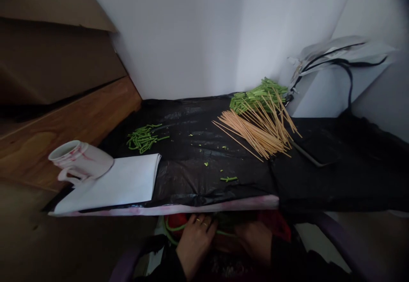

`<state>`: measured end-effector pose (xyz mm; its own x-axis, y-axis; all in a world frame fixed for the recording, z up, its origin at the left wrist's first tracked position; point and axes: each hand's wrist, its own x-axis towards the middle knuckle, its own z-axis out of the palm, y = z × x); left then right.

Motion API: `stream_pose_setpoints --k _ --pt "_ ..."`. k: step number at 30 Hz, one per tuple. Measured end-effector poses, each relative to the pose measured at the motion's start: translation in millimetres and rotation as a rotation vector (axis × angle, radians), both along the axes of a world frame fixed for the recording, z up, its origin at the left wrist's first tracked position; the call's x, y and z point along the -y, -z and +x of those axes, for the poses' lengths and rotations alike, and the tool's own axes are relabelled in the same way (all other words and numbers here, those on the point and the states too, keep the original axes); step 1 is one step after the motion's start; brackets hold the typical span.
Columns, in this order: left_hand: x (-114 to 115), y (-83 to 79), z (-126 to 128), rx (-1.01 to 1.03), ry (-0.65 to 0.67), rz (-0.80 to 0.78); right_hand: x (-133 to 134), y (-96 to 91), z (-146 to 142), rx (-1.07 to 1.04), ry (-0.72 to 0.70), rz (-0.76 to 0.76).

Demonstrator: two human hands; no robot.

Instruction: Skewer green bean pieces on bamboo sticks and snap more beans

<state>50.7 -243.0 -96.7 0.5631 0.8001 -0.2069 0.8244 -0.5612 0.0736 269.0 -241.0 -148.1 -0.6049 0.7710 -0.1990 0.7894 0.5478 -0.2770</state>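
Observation:
Both my hands are low, below the front edge of the black-covered table (pixel 198 120). My left hand (pixel 194 241), with rings on two fingers, rests fingers-forward on long green beans (pixel 174 228) in my lap, fingers slightly curled over them. My right hand (pixel 254 239) lies beside it in shadow, its fingers hidden under the table edge. On the table, a bundle of wooden skewers (pixel 258 130) lies at the right, with a pile of cut green beans (pixel 257 94) behind it. A smaller pile of bean pieces (pixel 143 138) lies at the left.
A white mug (pixel 79 160) lies tilted on white paper (pixel 123 182) at the table's left front corner. A dark flat object (pixel 315 154) lies right of the skewers. Loose bean bits (pixel 228 179) dot the plastic. A wooden ledge (pixel 64 128) runs along the left; a white bag with black straps (pixel 338 58) sits back right.

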Motion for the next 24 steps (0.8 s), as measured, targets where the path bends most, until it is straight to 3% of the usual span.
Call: stream_pose_setpoints --k 5,10,13,16,20,24 --pt "18 -6.7 9 -0.064 0.125 -0.151 36 -3.9 8 -0.042 0.07 -0.123" --pt "42 -15.3 20 -0.068 0.16 -0.265 49 -14.6 32 -0.124 -0.005 -0.133" --pt "44 -24.5 18 0.049 0.122 -0.332 53 -27.7 45 -0.138 0.024 -0.149" --pt "38 -34.7 13 0.3 0.117 -0.416 50 -42.9 49 -0.192 0.052 -0.152" --pt "20 -28.5 14 0.489 -0.067 -0.249 29 -57.6 33 -0.312 0.052 -0.076" --pt "-2 0.2 20 0.232 -0.184 -0.085 -6 -46.2 6 -0.289 -0.02 0.042"
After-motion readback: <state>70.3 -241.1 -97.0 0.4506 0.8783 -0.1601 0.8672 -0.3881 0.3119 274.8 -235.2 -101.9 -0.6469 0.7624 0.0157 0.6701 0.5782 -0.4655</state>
